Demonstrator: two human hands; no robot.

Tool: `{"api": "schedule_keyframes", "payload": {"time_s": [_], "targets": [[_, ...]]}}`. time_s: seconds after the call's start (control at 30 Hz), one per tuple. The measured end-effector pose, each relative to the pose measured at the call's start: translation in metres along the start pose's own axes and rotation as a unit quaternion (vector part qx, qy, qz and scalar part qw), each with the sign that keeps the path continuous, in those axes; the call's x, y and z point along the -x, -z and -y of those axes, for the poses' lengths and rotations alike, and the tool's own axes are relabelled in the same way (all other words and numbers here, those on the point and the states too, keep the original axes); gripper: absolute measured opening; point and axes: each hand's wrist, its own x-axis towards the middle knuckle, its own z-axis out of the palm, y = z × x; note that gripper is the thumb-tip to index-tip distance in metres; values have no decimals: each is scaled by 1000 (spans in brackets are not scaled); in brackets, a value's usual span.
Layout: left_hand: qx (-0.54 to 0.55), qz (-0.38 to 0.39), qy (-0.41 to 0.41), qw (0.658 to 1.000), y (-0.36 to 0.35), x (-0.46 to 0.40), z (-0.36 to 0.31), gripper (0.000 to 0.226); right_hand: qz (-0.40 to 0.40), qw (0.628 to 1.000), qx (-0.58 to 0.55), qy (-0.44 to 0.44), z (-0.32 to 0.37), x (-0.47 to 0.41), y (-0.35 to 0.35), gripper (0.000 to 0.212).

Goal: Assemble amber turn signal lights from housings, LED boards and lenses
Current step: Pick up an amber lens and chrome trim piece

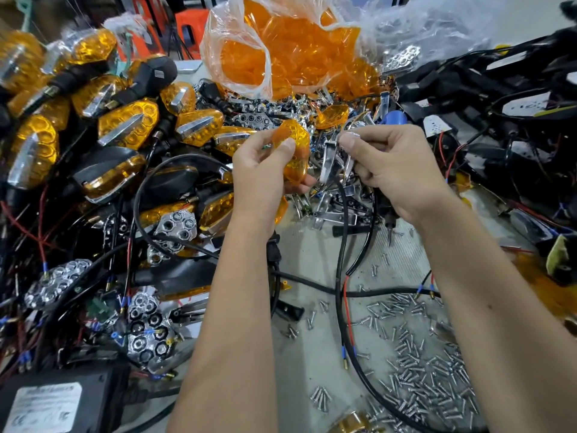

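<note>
A person stood over a crowded workbench (pixel 315 339), both bare forearms reaching in from the near edge. The left hand (pixel 260 170) gripped an amber lens (pixel 293 145), thumb pressed on its face and fingers curled behind it, held above the middle of the bench. The right hand (pixel 393 170) pinched a small chrome trim piece (pixel 345 137) between thumb and forefinger, just beside the lens. Behind the hands, toward the far edge, sat a clear plastic bag of amber lenses (pixel 281 48). Finished turn signal lights (pixel 128 123) were heaped along the left side. Loose screws (pixel 412 354) lay scattered near the right front corner, and a black cable (pixel 343 245) trailed down across the bench from under the right hand.
</note>
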Motion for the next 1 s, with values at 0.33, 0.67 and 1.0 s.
{"api": "schedule_keyframes", "payload": {"time_s": [0.33,0.67,1.0], "targets": [[28,68,8,997,-5,4,-2,34,124,970,-207,-34,15,7,-3,32],[32,89,13,995,-5,4,-1,39,147,962,-229,-18,15,7,-5,30],[24,72,5,997,-7,7,-2,24,41,980,-196,19,11,5,-4,20]]}}
